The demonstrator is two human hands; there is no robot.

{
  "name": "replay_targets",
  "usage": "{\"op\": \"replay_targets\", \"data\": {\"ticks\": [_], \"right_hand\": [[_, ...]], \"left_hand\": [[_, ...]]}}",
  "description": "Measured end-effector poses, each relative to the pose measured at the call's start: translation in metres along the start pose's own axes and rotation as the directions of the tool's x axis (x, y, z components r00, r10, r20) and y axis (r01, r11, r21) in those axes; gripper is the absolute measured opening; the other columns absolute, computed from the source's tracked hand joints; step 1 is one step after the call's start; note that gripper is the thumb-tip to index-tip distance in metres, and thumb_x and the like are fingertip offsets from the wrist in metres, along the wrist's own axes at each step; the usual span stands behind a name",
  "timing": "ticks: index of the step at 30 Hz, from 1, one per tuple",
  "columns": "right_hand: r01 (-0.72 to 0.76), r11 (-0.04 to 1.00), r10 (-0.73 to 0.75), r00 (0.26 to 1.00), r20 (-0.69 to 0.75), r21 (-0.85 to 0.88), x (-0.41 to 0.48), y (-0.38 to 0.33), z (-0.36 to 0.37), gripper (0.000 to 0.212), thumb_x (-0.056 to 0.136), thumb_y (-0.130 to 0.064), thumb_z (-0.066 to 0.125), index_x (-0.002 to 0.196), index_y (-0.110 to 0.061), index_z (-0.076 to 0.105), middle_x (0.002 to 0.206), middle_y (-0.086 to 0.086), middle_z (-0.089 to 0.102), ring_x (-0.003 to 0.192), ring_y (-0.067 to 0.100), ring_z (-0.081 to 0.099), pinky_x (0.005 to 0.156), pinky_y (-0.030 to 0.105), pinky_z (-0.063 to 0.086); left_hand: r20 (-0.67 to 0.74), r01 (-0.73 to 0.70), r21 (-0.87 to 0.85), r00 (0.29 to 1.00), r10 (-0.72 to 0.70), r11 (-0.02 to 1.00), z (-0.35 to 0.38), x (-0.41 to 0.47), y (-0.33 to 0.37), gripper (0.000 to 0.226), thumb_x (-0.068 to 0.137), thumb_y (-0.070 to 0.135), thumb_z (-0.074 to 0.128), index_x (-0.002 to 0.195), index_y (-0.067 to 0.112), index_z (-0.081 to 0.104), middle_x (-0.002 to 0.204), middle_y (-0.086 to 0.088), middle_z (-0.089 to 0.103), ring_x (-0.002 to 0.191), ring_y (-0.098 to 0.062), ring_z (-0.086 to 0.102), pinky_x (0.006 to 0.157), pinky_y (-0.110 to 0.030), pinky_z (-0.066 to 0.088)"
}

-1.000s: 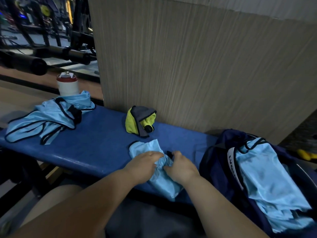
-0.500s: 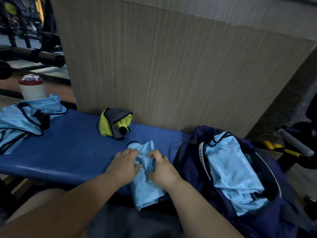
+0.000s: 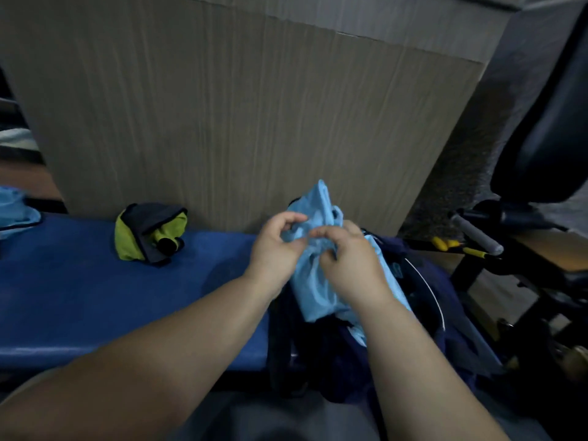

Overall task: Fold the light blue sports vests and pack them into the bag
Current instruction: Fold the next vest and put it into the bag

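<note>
Here left hand [image 3: 275, 249] and right hand [image 3: 353, 268] clutch the vest [image 3: 313, 291], half hiding the bag [image 3: 448, 294].

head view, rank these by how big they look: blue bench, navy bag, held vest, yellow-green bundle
1. blue bench
2. navy bag, partly hidden by the arms
3. held vest, nearer the camera than the bundle, so true size is unsure
4. yellow-green bundle

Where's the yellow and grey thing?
In the head view, the yellow and grey bundle lies on the blue bench, left of the left hand gripping the light blue vest, close to the wooden panel behind.
</note>
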State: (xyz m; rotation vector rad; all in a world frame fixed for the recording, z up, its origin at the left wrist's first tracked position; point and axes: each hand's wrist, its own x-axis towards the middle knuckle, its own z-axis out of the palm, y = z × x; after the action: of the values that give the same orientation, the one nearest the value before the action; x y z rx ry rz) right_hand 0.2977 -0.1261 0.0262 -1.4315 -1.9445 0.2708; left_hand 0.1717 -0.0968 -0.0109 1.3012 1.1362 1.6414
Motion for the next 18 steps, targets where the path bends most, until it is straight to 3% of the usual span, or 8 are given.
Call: {"op": "replay_targets", "data": {"ticks": [3,5,7,9,11,13,15,18], "right_hand": [[-0.077,0.992,0.069,0.995,-0.073,-0.100,0.004,0.020,-0.028,0.050,0.085,-0.002,0.054,0.127,-0.026,0.063,0.131,0.008,0.049,0.109,0.026,0.057,0.087,0.031,0.045],[-0.160,0.972,0.150,0.986,-0.069,-0.170,0.002,0.035,-0.039,0.053,0.087,-0.003,0.052,0.135,-0.026,0.056,0.140,0.010,0.043,0.118,0.030,0.053,0.090,0.036,0.045],[-0.255,0.927,0.261,0.965,-0.012,-0.275,0.000,0.050,-0.042,0.054,0.090,-0.004,0.049,0.140,-0.026,0.050,0.144,0.010,0.038,0.119,0.032,0.052,0.085,0.035,0.044],[-0.318,0.868,0.371,0.926,0.073,-0.381,0.000,0.062,-0.039,0.054,0.093,-0.010,0.048,0.143,-0.029,0.045,0.144,0.009,0.036,0.119,0.032,0.051,0.083,0.035,0.043],[-0.369,0.807,0.455,0.886,0.088,-0.461,0.001,0.066,-0.038,0.055,0.093,-0.019,0.052,0.146,-0.031,0.040,0.145,0.008,0.032,0.127,0.031,0.043,0.094,0.039,0.042],[-0.372,0.726,0.440,0.897,-0.024,-0.578,0.004,0.060,-0.040,0.058,0.090,-0.026,0.057,0.145,-0.031,0.038,0.151,0.008,0.024,0.137,0.032,0.028,0.105,0.045,0.035],[-0.317,0.687,0.308,0.942,-0.134,-0.654,0.008,0.051,-0.040,0.059,0.089,-0.025,0.056,0.144,-0.027,0.038,0.158,0.008,0.015,0.144,0.032,0.014,0.112,0.048,0.024],[-0.176,0.755,0.199,0.979,-0.034,-0.632,0.020,0.049,-0.025,0.053,0.092,-0.024,0.048,0.145,-0.019,0.042,0.160,0.007,0.020,0.149,0.028,0.010,0.118,0.047,0.017]], "left_hand": [[0.172,-0.082,0.089,0.983,0.066,0.993,0.036,0.004,0.004,0.045,0.083,-0.002,0.062,0.103,0.038,0.058,0.122,0.006,0.060,0.112,-0.004,0.054,0.099,-0.017,0.039],[0.304,-0.075,0.132,0.952,0.032,0.988,0.053,0.002,-0.007,0.049,0.085,-0.001,0.060,0.110,0.041,0.056,0.128,0.005,0.059,0.118,-0.006,0.054,0.104,-0.022,0.040],[0.411,-0.068,0.284,0.910,-0.057,0.956,0.063,-0.002,-0.025,0.046,0.089,0.006,0.060,0.123,0.036,0.056,0.131,0.004,0.058,0.121,-0.011,0.054,0.106,-0.029,0.042],[0.484,-0.149,0.527,0.862,-0.151,0.837,0.067,-0.006,-0.036,0.043,0.094,0.021,0.058,0.136,0.028,0.051,0.136,0.001,0.056,0.124,-0.016,0.052,0.105,-0.032,0.042],[0.508,-0.243,0.651,0.843,-0.175,0.720,0.068,-0.010,-0.037,0.043,0.097,0.032,0.052,0.140,0.028,0.048,0.140,0.001,0.053,0.128,-0.019,0.048,0.107,-0.032,0.038],[0.518,-0.319,0.697,0.844,-0.142,0.642,0.068,-0.014,-0.033,0.043,0.098,0.038,0.046,0.141,0.032,0.045,0.143,0.003,0.050,0.133,-0.019,0.043,0.110,-0.033,0.033],[0.520,-0.354,0.725,0.843,-0.133,0.591,0.066,-0.016,-0.027,0.038,0.097,0.041,0.043,0.134,0.036,0.048,0.136,0.004,0.055,0.131,-0.021,0.042,0.107,-0.037,0.029],[0.441,-0.299,0.745,0.892,-0.104,0.596,0.063,-0.018,-0.026,0.017,0.095,0.040,0.043,0.103,0.033,0.056,0.112,0.005,0.058,0.122,-0.024,0.042,0.100,-0.041,0.027]]}}
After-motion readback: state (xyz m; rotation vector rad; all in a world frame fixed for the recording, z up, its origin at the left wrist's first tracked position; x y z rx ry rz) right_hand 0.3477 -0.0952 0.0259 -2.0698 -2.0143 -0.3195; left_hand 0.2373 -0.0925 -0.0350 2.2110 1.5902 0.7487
